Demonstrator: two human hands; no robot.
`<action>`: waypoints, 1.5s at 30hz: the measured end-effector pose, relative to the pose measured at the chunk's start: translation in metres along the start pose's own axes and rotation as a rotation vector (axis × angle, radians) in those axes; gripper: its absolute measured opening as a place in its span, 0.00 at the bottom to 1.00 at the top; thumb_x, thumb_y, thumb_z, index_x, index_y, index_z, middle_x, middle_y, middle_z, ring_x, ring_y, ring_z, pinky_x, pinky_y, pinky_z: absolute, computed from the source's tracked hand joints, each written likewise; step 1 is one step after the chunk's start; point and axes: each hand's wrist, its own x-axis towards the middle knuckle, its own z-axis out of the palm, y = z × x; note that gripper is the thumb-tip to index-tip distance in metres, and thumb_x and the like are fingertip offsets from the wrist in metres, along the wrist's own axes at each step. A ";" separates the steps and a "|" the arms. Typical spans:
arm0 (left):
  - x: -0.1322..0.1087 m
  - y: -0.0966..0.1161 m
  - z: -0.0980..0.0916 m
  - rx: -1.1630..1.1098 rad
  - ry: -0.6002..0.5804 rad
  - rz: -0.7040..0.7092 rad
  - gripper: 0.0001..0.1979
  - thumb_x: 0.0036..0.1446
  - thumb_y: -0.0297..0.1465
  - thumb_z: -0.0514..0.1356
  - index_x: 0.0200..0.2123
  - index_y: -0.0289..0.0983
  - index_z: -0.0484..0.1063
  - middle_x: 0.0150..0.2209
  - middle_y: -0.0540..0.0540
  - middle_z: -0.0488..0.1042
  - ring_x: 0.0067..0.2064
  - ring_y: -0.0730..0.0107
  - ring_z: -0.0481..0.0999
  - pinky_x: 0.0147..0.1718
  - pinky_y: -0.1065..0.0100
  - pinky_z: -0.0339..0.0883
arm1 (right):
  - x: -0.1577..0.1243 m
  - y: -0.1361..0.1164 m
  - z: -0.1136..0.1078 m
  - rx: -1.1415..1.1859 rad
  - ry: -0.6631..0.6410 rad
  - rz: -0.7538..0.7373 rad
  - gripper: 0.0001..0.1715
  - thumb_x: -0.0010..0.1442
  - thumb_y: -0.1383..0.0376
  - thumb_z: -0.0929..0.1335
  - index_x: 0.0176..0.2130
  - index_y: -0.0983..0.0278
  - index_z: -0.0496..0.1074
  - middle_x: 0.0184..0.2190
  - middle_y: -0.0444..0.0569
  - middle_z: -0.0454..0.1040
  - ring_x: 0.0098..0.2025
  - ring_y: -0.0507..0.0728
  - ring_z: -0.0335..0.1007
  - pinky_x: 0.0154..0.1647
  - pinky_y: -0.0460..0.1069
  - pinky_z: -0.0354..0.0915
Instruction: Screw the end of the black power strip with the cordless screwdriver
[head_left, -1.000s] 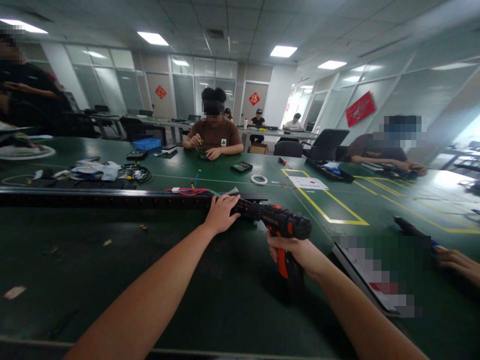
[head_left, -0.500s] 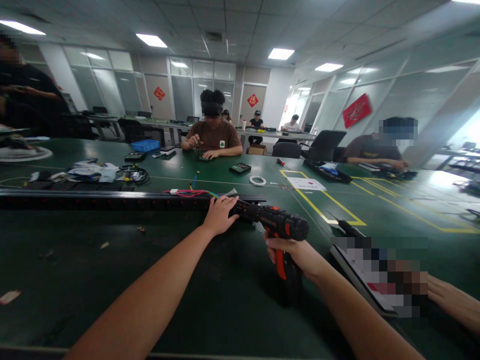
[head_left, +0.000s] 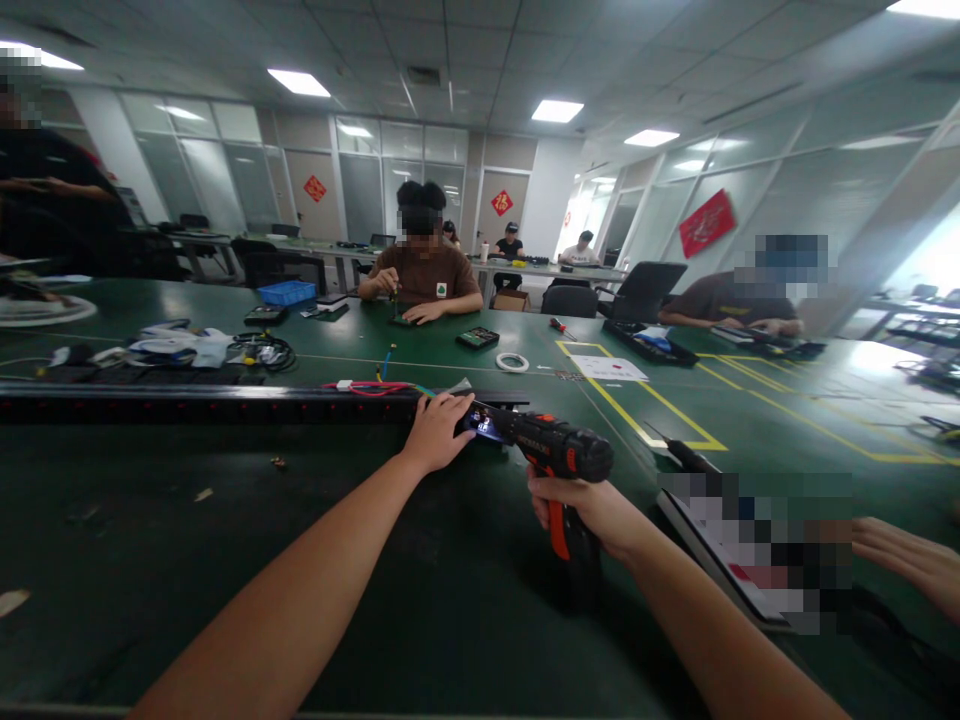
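My left hand (head_left: 439, 430) lies over the right end of a long black bar (head_left: 187, 405), its fingers curled across the top and the thumb on the near side. Evenly spaced red marks run along the bar, which looks like a power strip. Red, blue and yellow wires (head_left: 382, 386) come out beside my fingers. In my right hand (head_left: 577, 500) is a black and orange cordless drill (head_left: 566, 447), gripped by its handle. Its nose points left at the bar's end, close to my left thumb. A bright patch lights that end; the drill's tip is hard to make out.
A white tape ring (head_left: 511, 363), a small black box (head_left: 478, 338) and a paper sheet (head_left: 609, 368) lie beyond the bar. Bundled cables (head_left: 262, 350) sit at left. Another person's hand (head_left: 900, 555) is at right, near a soldering-iron-like tool (head_left: 694, 460). Co-workers sit across the table.
A bright light now shines on the bar's end in front of the drill, where it was dark. Both my hands keep nearly the same place; the view has shifted slightly.
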 end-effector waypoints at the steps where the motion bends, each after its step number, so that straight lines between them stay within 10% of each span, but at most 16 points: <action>1: 0.000 0.000 0.000 -0.001 0.000 0.001 0.32 0.64 0.39 0.61 0.69 0.44 0.59 0.65 0.44 0.69 0.66 0.52 0.62 0.66 0.43 0.47 | 0.000 0.000 0.000 -0.006 -0.007 0.000 0.13 0.52 0.60 0.75 0.33 0.63 0.71 0.20 0.42 0.73 0.24 0.54 0.67 0.30 0.50 0.64; 45: 0.000 -0.001 0.001 0.011 -0.003 -0.007 0.32 0.64 0.39 0.61 0.69 0.44 0.59 0.66 0.44 0.68 0.66 0.53 0.62 0.66 0.43 0.48 | 0.000 -0.001 0.002 -0.012 -0.002 -0.020 0.14 0.52 0.58 0.75 0.34 0.63 0.71 0.20 0.42 0.71 0.24 0.54 0.66 0.30 0.50 0.64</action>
